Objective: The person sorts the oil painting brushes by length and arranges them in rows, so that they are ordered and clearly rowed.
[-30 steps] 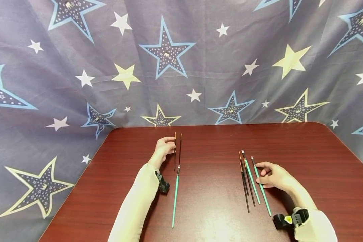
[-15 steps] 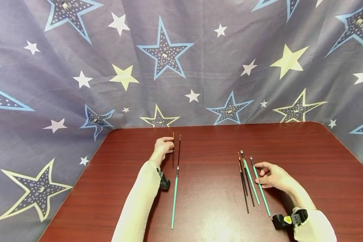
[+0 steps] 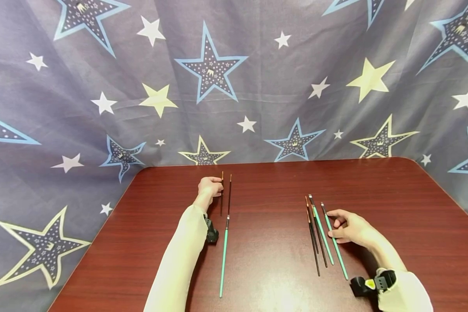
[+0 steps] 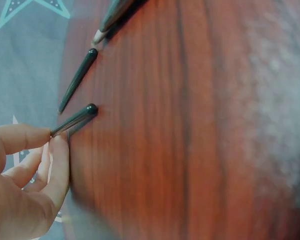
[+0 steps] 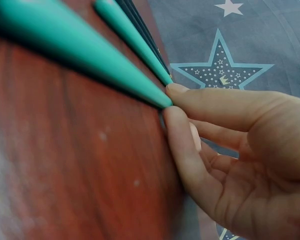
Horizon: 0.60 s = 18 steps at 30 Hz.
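My left hand (image 3: pixel 210 187) pinches a thin dark paintbrush (image 3: pixel 221 204) between thumb and fingertips near the far side of the table, bristles pointing away. In the left wrist view its rounded handle end (image 4: pixel 91 109) points toward the table. Just right of it lies another dark paintbrush (image 3: pixel 229 195), with a green-handled paintbrush (image 3: pixel 223 264) lying nearer, almost in line. On the right, my right hand (image 3: pixel 352 227) pinches a green-handled paintbrush (image 3: pixel 338 251) between thumb and index finger. Beside that brush lie a second green-handled paintbrush (image 3: pixel 325 238) and several dark paintbrushes (image 3: pixel 313 247), close together.
The reddish-brown wooden table (image 3: pixel 269 208) has rounded far corners. Behind it and along the left side hangs a grey cloth (image 3: pixel 257 86) printed with stars. Black wrist cameras sit at my left sleeve (image 3: pixel 212 229) and right sleeve (image 3: pixel 374 284).
The dark paintbrush in my left hand has shifted slightly away, its handle end now farther from me. My right hand keeps its place on the green brush. The head view has turned slightly.
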{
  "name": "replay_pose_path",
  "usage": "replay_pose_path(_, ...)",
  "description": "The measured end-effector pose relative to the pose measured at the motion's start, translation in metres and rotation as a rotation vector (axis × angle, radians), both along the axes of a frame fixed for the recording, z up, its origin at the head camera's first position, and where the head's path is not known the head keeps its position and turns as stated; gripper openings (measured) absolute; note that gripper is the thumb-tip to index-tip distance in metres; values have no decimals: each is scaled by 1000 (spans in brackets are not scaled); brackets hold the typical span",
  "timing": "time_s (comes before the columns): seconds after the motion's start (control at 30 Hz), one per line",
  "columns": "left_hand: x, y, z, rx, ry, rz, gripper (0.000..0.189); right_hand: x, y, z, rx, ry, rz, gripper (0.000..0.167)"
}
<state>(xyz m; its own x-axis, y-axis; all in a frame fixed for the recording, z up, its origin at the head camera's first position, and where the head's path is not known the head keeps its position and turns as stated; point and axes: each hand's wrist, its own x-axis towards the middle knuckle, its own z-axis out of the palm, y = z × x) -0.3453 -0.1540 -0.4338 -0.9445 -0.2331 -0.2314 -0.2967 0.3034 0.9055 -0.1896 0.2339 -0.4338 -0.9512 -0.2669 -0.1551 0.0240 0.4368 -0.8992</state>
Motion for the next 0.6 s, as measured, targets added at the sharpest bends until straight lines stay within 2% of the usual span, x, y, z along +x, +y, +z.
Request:
replay_pose_path(0.13,0,2,2,-101,-11,10,34,0,0,-1,-6,-1,3,61)
replay_pose_path(0.33,-1,3,5,-264,-3,-11,29,-1,1,-1,-7,7,2,61)
replay_pose_path(0.47,-1,4,5,-326,-3,-19,27,-1,1,-1,-6,3,0,61)
replay_pose_path(0.6,0,4,5,-350,-6,-23,27,0,0,0,-7,6,3,60)
